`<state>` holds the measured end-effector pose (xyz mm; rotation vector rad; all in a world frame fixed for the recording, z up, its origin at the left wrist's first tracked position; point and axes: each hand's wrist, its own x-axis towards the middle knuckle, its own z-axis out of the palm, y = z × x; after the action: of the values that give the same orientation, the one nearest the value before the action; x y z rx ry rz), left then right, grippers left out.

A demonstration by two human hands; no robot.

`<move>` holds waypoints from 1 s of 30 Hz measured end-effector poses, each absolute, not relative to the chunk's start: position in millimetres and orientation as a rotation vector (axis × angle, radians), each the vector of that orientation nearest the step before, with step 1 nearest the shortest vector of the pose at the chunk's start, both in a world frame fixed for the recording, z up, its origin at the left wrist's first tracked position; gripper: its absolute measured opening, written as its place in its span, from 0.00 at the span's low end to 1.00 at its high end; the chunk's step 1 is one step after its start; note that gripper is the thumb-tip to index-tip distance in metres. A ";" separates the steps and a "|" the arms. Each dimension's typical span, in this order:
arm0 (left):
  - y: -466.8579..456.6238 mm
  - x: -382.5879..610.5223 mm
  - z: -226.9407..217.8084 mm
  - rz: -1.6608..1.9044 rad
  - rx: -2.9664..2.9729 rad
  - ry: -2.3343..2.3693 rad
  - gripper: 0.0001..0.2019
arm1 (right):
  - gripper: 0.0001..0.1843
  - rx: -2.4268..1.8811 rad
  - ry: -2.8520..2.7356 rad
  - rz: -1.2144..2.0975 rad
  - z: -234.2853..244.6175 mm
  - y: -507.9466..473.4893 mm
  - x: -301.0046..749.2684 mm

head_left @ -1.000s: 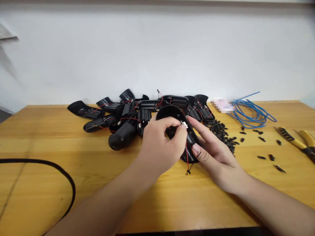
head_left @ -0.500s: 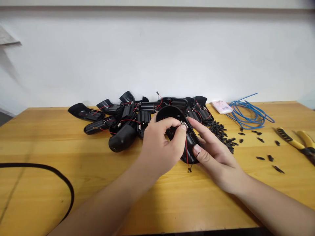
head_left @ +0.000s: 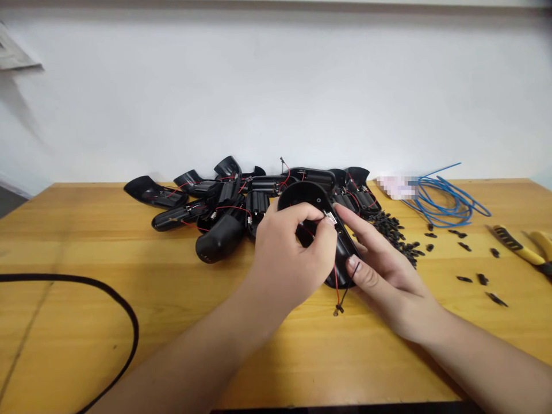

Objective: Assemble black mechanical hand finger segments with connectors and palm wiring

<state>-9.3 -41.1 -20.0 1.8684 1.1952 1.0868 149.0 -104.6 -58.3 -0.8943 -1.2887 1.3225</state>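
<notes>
In the head view my right hand (head_left: 383,279) grips a black plastic housing (head_left: 342,259) from its right side, thumb on the near edge and fingers behind. My left hand (head_left: 297,247) reaches over the housing, its thumb and forefinger pinched on a small white connector (head_left: 330,218) inside. A red wire (head_left: 337,287) and a black wire hang from the housing's near end, with small dark tips. The rest of the interior is partly covered by my left hand.
Behind lie several similar black housings (head_left: 219,236) with red wires. To the right are a heap of small black parts (head_left: 390,230), a coil of blue wire (head_left: 448,201), a pink-white packet (head_left: 394,187) and yellow-handled pliers (head_left: 513,244). A black cable (head_left: 129,310) curves at left.
The view has shifted slightly, so everything sits a little to the right. The red and black wires hang more plainly below the housing. Both hands keep their hold.
</notes>
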 end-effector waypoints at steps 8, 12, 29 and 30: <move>-54.3 -3.4 -37.1 1.422 1.973 1.207 0.11 | 0.30 -0.873 -1.304 1.305 -57.9 -104.3 148.7; -57.9 -1.8 -39.0 1.507 1.895 1.102 0.15 | 0.30 -0.859 -1.280 1.332 -57.8 -104.8 148.1; -49.1 -4.0 -16.0 1.400 1.320 1.168 0.20 | 0.30 -0.866 -1.248 1.401 -63.2 -103.7 153.5; -47.5 -5.6 -14.9 1.394 1.346 1.187 0.18 | 0.30 -0.861 -1.247 1.406 -63.2 -103.2 154.2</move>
<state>-5.6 -47.5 -14.9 1.3456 1.1871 1.3938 154.2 -103.2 -63.2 -0.8608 -1.2471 1.4058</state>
